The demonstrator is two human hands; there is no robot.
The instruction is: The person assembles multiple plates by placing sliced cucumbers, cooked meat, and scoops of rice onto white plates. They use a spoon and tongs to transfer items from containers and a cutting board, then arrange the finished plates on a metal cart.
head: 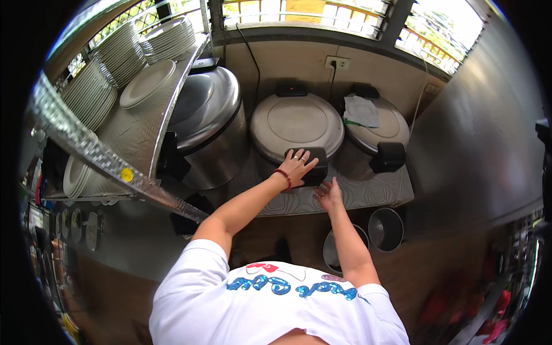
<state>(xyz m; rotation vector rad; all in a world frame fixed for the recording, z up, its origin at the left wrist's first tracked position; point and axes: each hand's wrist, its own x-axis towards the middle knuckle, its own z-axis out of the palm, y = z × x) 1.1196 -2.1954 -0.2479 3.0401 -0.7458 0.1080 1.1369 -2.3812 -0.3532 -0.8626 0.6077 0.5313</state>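
Observation:
Three large steel rice cookers stand before me. My left hand point(296, 167) lies spread on the black front latch housing point(318, 177) of the middle cooker point(297, 123), with rings and a red beaded bracelet. Below that housing, at its right lower edge, my right hand point(329, 195) is held with fingers apart; whether it touches is unclear. The middle lid is down, and a small red light glows on its rear black fitting point(291, 89). To the left stands a taller shiny cooker point(215, 138). The smaller right cooker point(388, 120) has a folded cloth point(361, 112) on its closed lid.
A foil-covered shelf point(133, 133) with stacked white plates point(118, 54) rises at left, its metal post point(108, 159) slanting close by. The cookers' patterned tabletop point(366, 194) ends above two metal pots point(386, 229). A metal panel point(474, 142) borders the right; a wall outlet point(337, 63) holds a plug.

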